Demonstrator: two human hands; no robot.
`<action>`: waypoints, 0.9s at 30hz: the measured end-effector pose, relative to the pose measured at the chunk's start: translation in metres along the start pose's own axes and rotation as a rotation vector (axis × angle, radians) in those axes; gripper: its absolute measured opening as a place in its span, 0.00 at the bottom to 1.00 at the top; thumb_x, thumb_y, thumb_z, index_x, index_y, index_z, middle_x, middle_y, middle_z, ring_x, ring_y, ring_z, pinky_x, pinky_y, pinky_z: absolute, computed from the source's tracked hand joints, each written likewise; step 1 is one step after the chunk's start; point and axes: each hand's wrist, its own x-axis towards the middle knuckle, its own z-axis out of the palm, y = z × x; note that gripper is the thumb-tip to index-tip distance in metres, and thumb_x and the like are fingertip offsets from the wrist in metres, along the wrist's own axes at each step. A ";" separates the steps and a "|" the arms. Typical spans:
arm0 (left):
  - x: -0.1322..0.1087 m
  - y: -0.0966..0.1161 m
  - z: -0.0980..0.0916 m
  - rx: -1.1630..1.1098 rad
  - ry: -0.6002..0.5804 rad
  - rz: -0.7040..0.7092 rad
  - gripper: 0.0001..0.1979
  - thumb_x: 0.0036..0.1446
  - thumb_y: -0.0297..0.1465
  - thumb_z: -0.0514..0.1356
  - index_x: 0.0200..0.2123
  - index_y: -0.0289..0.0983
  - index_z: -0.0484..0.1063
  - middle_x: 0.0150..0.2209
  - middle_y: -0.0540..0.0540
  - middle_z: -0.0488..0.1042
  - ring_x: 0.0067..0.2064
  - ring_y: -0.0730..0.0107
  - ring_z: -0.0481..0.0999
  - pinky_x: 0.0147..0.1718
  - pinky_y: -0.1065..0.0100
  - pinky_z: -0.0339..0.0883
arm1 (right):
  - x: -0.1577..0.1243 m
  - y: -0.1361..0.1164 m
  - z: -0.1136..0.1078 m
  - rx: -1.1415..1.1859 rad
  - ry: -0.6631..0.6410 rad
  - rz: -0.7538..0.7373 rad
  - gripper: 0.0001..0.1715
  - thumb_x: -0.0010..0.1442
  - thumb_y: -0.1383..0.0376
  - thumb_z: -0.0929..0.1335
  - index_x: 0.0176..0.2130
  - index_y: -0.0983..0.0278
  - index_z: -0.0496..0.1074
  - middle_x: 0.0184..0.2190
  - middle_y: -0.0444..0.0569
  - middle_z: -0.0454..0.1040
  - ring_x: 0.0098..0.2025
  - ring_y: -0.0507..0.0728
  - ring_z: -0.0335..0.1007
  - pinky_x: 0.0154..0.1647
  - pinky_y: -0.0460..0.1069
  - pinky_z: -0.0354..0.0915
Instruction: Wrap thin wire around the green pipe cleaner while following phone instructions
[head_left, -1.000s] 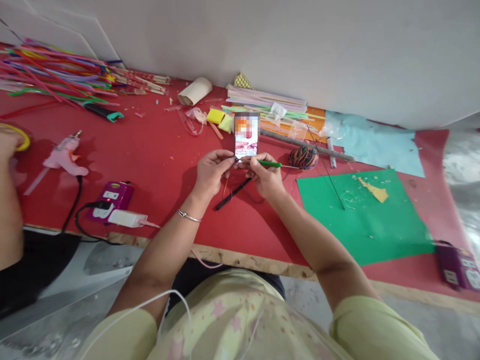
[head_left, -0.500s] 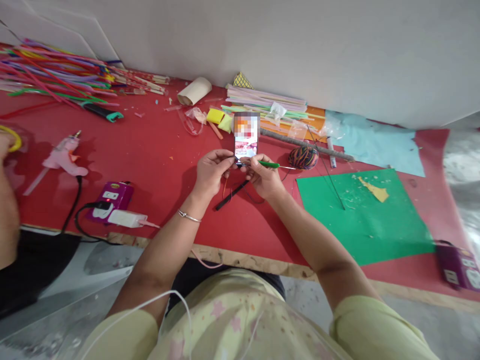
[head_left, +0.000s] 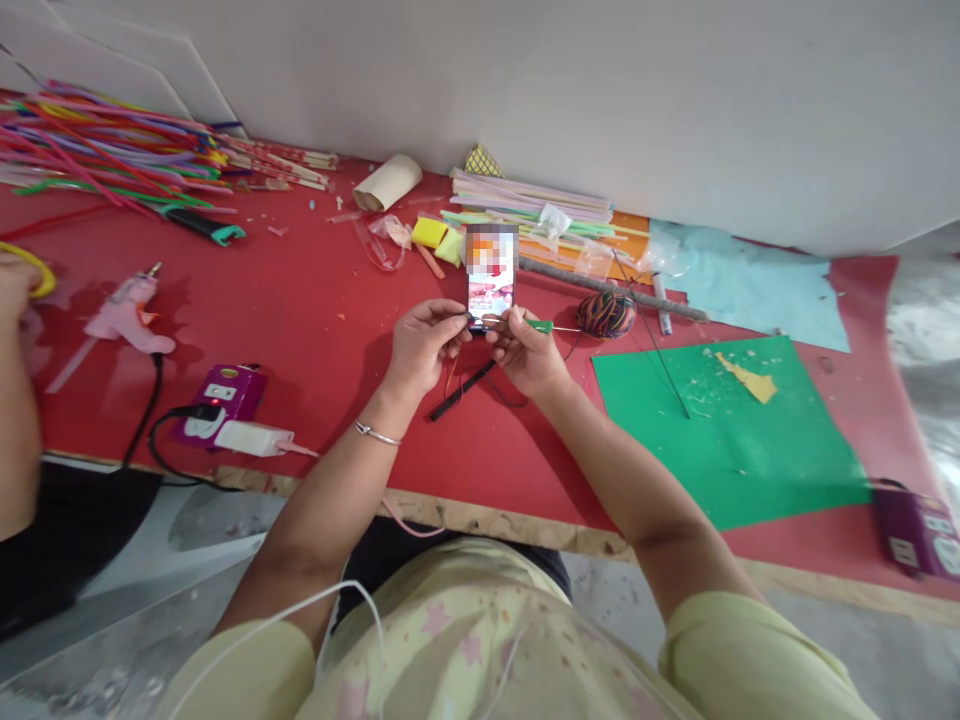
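Observation:
My right hand [head_left: 526, 350] grips a crochet hook [head_left: 541, 326] by its green handle, thin metal showing at both ends. Its left tip points at my left hand [head_left: 426, 343], whose thumb and fingers pinch a small dark bit of yarn [head_left: 472, 319]; the exact shape is too small to make out. Thin strands hang below the fingers. A multicoloured ball of yarn [head_left: 606, 315] lies to the right of my right hand. Just beyond both hands stands a lit phone [head_left: 491, 292]. Beneath them a black stick [head_left: 463, 390] rests on the red table [head_left: 337, 300].
At left are a pink glue gun [head_left: 127, 315], a purple power socket [head_left: 225, 395] with cables, and another person's hand [head_left: 11, 285] with a yellow ring. Pipe cleaners [head_left: 112, 150], straws [head_left: 532, 195], a branch [head_left: 615, 287] and a green sheet [head_left: 720, 450] lie around.
The crochet hook has shifted slightly left and lies more level, its metal tip now showing near my left fingers. Both hands stay in nearly the same place.

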 end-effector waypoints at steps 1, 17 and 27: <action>0.000 0.000 0.000 -0.007 -0.010 -0.005 0.13 0.46 0.33 0.74 0.36 0.37 0.78 0.24 0.51 0.77 0.23 0.76 0.75 0.18 0.76 0.61 | 0.000 0.000 0.000 0.022 0.012 0.014 0.23 0.48 0.52 0.83 0.35 0.58 0.73 0.35 0.39 0.85 0.30 0.48 0.80 0.23 0.40 0.70; 0.000 0.000 -0.002 -0.045 -0.054 -0.041 0.14 0.45 0.31 0.75 0.36 0.37 0.79 0.24 0.52 0.75 0.22 0.79 0.72 0.17 0.77 0.56 | -0.001 -0.003 0.004 0.050 0.046 0.025 0.23 0.49 0.55 0.82 0.35 0.59 0.71 0.33 0.39 0.84 0.28 0.47 0.78 0.22 0.40 0.69; 0.001 0.002 0.000 -0.091 -0.041 -0.049 0.13 0.44 0.30 0.75 0.34 0.36 0.79 0.23 0.53 0.75 0.21 0.80 0.71 0.16 0.78 0.55 | 0.000 -0.001 0.001 -0.019 0.030 -0.005 0.23 0.50 0.52 0.81 0.35 0.59 0.71 0.34 0.40 0.84 0.29 0.48 0.78 0.23 0.40 0.68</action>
